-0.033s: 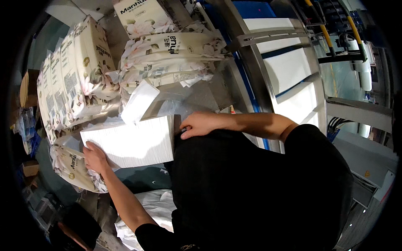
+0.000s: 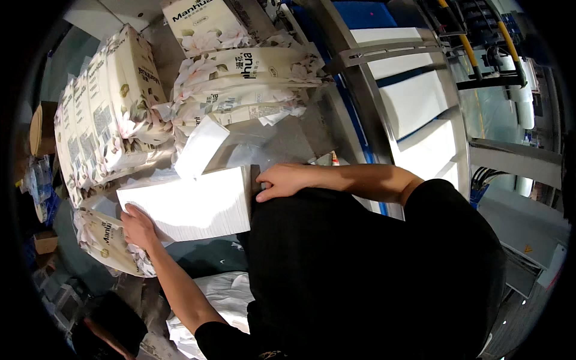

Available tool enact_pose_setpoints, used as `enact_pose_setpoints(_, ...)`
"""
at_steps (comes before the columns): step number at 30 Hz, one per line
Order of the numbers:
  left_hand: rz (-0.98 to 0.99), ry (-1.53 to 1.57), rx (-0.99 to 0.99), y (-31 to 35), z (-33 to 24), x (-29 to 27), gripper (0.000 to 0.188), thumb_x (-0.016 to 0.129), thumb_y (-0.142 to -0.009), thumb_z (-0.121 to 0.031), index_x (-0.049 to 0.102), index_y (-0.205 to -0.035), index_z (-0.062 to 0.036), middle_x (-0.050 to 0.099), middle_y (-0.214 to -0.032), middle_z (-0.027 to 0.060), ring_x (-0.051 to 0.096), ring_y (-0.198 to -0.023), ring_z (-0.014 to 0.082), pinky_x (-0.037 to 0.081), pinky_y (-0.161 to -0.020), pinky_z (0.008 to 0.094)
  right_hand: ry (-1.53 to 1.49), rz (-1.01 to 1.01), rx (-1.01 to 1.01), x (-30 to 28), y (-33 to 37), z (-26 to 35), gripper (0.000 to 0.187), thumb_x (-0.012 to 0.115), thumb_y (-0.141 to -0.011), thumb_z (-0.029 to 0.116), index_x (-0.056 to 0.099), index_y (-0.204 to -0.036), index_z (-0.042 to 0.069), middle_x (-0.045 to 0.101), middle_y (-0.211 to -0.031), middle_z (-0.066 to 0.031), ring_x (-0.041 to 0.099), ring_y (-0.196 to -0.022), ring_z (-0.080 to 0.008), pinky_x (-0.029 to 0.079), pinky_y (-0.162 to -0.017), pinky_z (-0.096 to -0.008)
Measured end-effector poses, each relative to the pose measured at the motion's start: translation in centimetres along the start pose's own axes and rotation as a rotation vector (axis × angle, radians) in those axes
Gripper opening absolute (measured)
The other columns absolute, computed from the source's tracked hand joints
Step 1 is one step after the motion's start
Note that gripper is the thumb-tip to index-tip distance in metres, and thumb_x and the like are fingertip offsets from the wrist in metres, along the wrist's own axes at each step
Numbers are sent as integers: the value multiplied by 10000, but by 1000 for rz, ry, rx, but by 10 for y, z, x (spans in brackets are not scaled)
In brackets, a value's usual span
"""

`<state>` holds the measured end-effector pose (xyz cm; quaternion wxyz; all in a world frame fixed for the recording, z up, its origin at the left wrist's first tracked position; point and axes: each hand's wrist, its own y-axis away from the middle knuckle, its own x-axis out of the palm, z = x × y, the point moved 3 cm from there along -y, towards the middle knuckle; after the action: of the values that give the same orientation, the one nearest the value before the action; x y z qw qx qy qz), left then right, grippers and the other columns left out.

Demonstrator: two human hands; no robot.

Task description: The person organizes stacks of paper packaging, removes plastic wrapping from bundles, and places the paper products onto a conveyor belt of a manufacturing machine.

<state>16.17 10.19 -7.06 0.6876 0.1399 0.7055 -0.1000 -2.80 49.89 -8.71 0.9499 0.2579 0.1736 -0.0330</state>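
Observation:
A thick stack of white tissue sheets (image 2: 186, 207) lies in front of me, its many edges showing on the near side. At its left end my left hand (image 2: 138, 227) is closed on the lower corner, fingertips partly hidden by the stack. My right hand (image 2: 281, 180) is curled beside the right end, next to a narrow dark plate (image 2: 255, 175); a small grey thing shows at its fingers, and I cannot make out what they hold. Behind the stack, a folded white sheet (image 2: 203, 146) leans over clear plastic film (image 2: 255, 144).
Flower-printed tissue packs (image 2: 111, 108) stand in a row at the left, with more packs (image 2: 240, 75) behind. One pack (image 2: 105, 240) lies left of my left hand. A metal-railed conveyor (image 2: 363, 84) carries white stacks (image 2: 414, 102) at the right. A white bag (image 2: 216, 294) sits below.

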Motion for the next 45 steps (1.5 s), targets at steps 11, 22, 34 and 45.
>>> enact_pose_setpoints(11,586,279,124,-78,60,1,909,510,-894,-713,501,-1395,44,587,-1327,233,568,-1200,342,436,-989,418,-340,-185,215,48,-6,29,879,681,-855,587,447,-1297,-135,587,-1210,-326,607,-1115,-382,494,-934,-396)
enact_pose_setpoints(22,866,807,556,-38,56,-18,682,779,-865,-211,444,-1375,94,570,-1302,177,541,-1140,256,401,-1038,375,-313,-474,367,84,14,90,874,717,-838,470,354,-1403,-89,578,-1259,-312,587,-1164,-416,476,-976,-419)
enact_pose_setpoints(34,777,1189,402,26,125,33,665,761,-821,-26,433,-1380,122,555,-1342,217,554,-1178,299,446,-1020,396,-23,-908,16,131,27,80,1013,770,-800,315,158,-1560,42,337,-1532,-238,393,-1376,-396,309,-1169,-470)
enact_pose_setpoints(45,513,679,656,50,21,-15,850,739,-815,-272,289,-1474,21,396,-1456,205,481,-1252,328,440,-1022,472,-39,-908,21,32,157,97,1248,860,-675,412,75,-1573,45,369,-1466,-277,441,-1320,-438,394,-1110,-479)
